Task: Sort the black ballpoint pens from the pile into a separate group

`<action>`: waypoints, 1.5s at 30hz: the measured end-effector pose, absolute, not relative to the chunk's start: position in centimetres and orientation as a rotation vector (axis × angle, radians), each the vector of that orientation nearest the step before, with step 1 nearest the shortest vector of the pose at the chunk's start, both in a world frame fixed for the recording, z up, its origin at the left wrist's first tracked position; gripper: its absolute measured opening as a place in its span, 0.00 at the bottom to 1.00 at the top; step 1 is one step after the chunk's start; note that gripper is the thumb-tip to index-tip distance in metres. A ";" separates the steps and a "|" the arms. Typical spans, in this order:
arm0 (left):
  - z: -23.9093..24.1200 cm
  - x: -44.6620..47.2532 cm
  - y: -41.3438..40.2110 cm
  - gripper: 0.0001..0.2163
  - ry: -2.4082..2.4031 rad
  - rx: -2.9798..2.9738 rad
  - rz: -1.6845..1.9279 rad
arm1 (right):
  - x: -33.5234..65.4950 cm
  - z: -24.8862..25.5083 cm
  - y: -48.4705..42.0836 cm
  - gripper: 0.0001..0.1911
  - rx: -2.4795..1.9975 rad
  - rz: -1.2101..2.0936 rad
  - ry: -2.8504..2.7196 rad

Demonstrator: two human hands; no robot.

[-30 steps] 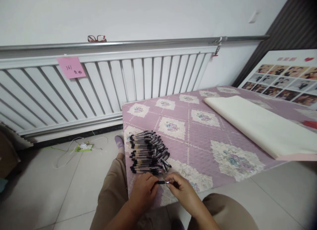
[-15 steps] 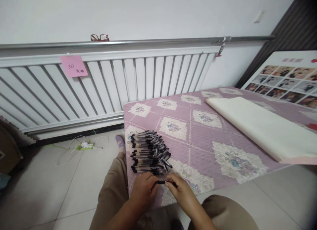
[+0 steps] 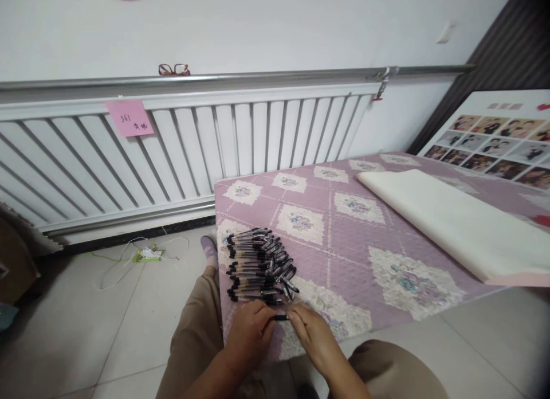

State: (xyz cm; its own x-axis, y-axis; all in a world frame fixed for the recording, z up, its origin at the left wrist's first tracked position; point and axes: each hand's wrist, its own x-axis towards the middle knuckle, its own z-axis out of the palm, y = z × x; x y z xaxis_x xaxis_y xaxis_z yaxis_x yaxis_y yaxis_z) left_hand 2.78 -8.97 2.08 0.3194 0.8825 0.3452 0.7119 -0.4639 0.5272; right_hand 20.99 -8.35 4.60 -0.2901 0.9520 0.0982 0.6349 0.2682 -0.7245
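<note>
Between my two hands, low over the front left corner of the bed-like surface, a black pen (image 3: 281, 317) lies level. My left hand (image 3: 251, 330) is closed around its left end, thumb and fingers pinched. The fingers of my right hand (image 3: 311, 330) are closed on the right end. Only the short dark middle of the pen shows; both ends are hidden in my fingers. Just beyond my hands lies a pile of black pens (image 3: 258, 267) with clear barrels, stacked side by side, their clips and caps toward the right.
Purple patterned cloth (image 3: 318, 261) covers the surface. A folded cream sheet (image 3: 451, 221) lies at right, with a photo board (image 3: 498, 135) behind. A white radiator (image 3: 258, 135) runs along the wall, with glasses (image 3: 174, 70) on its pipe. A power strip (image 3: 148, 254) sits on the floor.
My right hand's fingers have turned slightly, and the dark piece that showed past its thumb is now covered. The pen stays between both hands; the pile has not changed.
</note>
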 end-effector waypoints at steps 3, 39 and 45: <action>2.0 2.7 -8.9 0.09 1.430 2.277 0.909 | 21.2 4.9 -8.6 0.07 -1.426 0.861 -1.911; 2.1 2.7 -8.9 0.09 1.417 2.289 0.954 | 20.9 4.8 -8.4 0.06 -1.413 0.848 -1.876; 2.1 2.6 -8.9 0.10 1.408 2.278 0.940 | 20.8 4.8 -8.4 0.12 -1.405 0.809 -1.912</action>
